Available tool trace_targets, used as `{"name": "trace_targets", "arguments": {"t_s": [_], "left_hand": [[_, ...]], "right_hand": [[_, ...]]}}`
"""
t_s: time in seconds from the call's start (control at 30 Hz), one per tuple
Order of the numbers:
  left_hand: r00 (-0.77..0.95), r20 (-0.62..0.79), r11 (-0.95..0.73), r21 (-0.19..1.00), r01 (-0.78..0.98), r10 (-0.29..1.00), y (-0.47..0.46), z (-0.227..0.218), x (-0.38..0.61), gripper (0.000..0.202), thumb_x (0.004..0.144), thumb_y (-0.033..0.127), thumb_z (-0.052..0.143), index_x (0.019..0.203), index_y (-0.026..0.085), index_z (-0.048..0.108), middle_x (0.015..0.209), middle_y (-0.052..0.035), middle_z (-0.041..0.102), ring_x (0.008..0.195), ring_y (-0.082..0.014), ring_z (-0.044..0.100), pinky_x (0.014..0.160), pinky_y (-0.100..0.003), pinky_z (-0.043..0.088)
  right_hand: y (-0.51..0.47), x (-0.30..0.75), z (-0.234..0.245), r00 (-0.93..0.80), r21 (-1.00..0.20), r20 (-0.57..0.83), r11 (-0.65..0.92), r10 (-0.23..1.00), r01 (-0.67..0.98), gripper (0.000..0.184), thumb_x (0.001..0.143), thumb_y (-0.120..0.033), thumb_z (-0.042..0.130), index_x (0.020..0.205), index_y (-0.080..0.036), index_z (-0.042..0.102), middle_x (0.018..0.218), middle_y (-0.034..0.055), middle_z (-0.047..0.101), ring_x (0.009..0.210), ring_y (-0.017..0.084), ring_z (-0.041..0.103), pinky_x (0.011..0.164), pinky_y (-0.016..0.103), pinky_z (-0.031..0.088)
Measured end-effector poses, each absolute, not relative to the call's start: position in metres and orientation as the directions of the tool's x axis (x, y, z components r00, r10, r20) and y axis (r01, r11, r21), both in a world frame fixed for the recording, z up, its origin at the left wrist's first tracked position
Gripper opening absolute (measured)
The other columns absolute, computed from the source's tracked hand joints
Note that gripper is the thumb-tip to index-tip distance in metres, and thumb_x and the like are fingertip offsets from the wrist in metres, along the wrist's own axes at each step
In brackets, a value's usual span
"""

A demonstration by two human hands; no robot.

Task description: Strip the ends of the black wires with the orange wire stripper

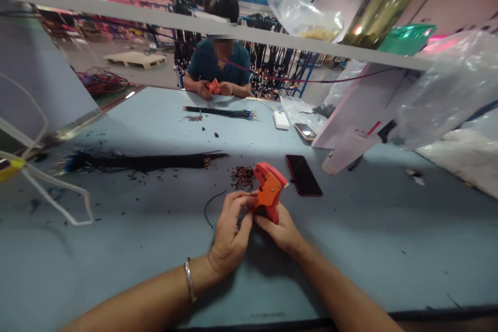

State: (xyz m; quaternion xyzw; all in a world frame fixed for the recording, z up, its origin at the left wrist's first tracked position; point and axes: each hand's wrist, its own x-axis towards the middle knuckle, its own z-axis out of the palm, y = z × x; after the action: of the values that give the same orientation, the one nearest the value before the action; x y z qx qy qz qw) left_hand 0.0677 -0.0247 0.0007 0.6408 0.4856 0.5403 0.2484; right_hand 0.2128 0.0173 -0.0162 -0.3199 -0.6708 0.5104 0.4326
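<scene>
My right hand (pixel 283 228) is closed around the handle of a red and orange wire stripper (pixel 269 191), held upright above the table. My left hand (pixel 232 231) is up against the tool's jaw side, its thumb and fingers pinched together. A thin black wire (pixel 206 210) curves out on the left of that hand; the part between the fingertips is hidden. Just behind the stripper lies a small heap of dark, copper-tipped wire scraps (pixel 243 177). A long bundle of black wires (pixel 148 162) with blue ends stretches across the table to the left.
A red-edged phone (pixel 304 175) lies right of the stripper. Across the table (pixel 116 259), a co-worker (pixel 218 65) holds another orange tool (pixel 213 86) behind a second wire bundle (pixel 220 112). A shelf bar (pixel 155 18) crosses above. White cords (pixel 73 220) hang at left.
</scene>
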Motion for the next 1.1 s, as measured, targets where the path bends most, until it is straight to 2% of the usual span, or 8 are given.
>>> {"name": "trace_targets", "arguments": {"t_s": [0.23,0.4,0.47,0.57,0.67,0.77,0.97,1.1], "left_hand": [[0.146,0.531,-0.545,0.754,0.367,0.834,-0.033,0.002,0.069,0.029,0.080,0.005,0.048,0.100,0.022,0.059,0.104,-0.0071,0.053,0.101,-0.0201,0.052,0.090,-0.036,0.045],[0.060,0.408,-0.396,0.826,0.401,0.911,-0.023,0.002,0.068,0.022,0.079,0.005,0.044,0.084,0.020,0.060,0.089,-0.0037,0.056,0.087,-0.0165,0.057,0.080,-0.031,0.047],[0.094,0.402,-0.400,0.802,0.444,0.911,-0.015,0.007,0.062,0.024,0.078,0.004,0.043,0.082,0.020,0.061,0.087,-0.0033,0.058,0.083,-0.0161,0.058,0.077,-0.030,0.047],[0.251,0.454,-0.499,0.590,0.634,0.855,-0.003,0.017,0.041,0.026,0.077,0.006,0.047,0.089,0.021,0.064,0.095,-0.0054,0.062,0.091,-0.0208,0.058,0.080,-0.035,0.045],[0.224,0.410,-0.354,0.277,0.893,0.884,0.004,0.018,0.015,0.026,0.081,0.015,0.051,0.103,0.019,0.064,0.104,-0.0111,0.064,0.094,-0.0292,0.056,0.083,-0.045,0.041],[0.195,0.289,-0.240,0.130,0.962,0.937,0.008,0.013,0.000,0.024,0.084,0.025,0.053,0.104,0.017,0.064,0.103,-0.0137,0.064,0.093,-0.0320,0.057,0.077,-0.045,0.042],[0.155,0.084,-0.169,0.194,0.966,0.984,0.019,0.006,0.002,0.022,0.089,0.023,0.046,0.088,0.016,0.067,0.093,-0.0125,0.064,0.090,-0.0292,0.058,0.079,-0.041,0.043],[0.156,0.112,-0.176,0.207,0.962,0.981,0.022,0.007,0.001,0.018,0.087,0.018,0.047,0.084,0.014,0.064,0.094,-0.0151,0.064,0.092,-0.0312,0.058,0.079,-0.043,0.043]], "right_hand": [[0.016,0.212,-0.015,-0.248,-0.956,0.285,0.294,0.926,0.000,0.030,0.083,-0.033,0.060,0.109,-0.018,0.056,0.100,0.0071,0.065,0.091,0.021,0.062,0.088,0.036,0.049],[0.019,0.212,-0.016,-0.140,-0.973,0.233,0.229,0.962,-0.042,0.026,0.079,-0.027,0.060,0.103,-0.019,0.057,0.095,0.0058,0.064,0.089,0.020,0.062,0.086,0.036,0.049],[0.020,0.211,-0.016,-0.129,-0.977,0.209,0.204,0.969,-0.056,0.027,0.078,-0.025,0.060,0.104,-0.019,0.056,0.093,0.0051,0.064,0.087,0.020,0.062,0.086,0.036,0.050],[0.022,0.211,-0.017,-0.131,-0.978,0.205,0.199,0.970,-0.062,0.029,0.078,-0.024,0.059,0.106,-0.020,0.055,0.093,0.0050,0.064,0.086,0.020,0.062,0.084,0.037,0.050],[0.023,0.210,-0.018,-0.160,-0.975,0.222,0.217,0.962,-0.046,0.029,0.078,-0.025,0.058,0.106,-0.019,0.054,0.093,0.0060,0.064,0.086,0.020,0.063,0.083,0.037,0.051],[0.022,0.211,-0.017,-0.210,-0.963,0.251,0.266,0.945,0.043,0.030,0.077,-0.023,0.057,0.106,-0.019,0.055,0.092,0.0061,0.065,0.083,0.020,0.062,0.081,0.036,0.051],[0.017,0.212,-0.011,-0.308,-0.911,0.287,0.358,0.907,0.205,0.032,0.073,-0.019,0.057,0.105,-0.018,0.058,0.094,0.0050,0.066,0.083,0.018,0.063,0.080,0.031,0.049],[0.018,0.212,-0.012,-0.329,-0.926,0.259,0.330,0.908,0.183,0.033,0.074,-0.020,0.058,0.107,-0.018,0.058,0.094,0.0052,0.066,0.083,0.019,0.063,0.080,0.033,0.049]]}}
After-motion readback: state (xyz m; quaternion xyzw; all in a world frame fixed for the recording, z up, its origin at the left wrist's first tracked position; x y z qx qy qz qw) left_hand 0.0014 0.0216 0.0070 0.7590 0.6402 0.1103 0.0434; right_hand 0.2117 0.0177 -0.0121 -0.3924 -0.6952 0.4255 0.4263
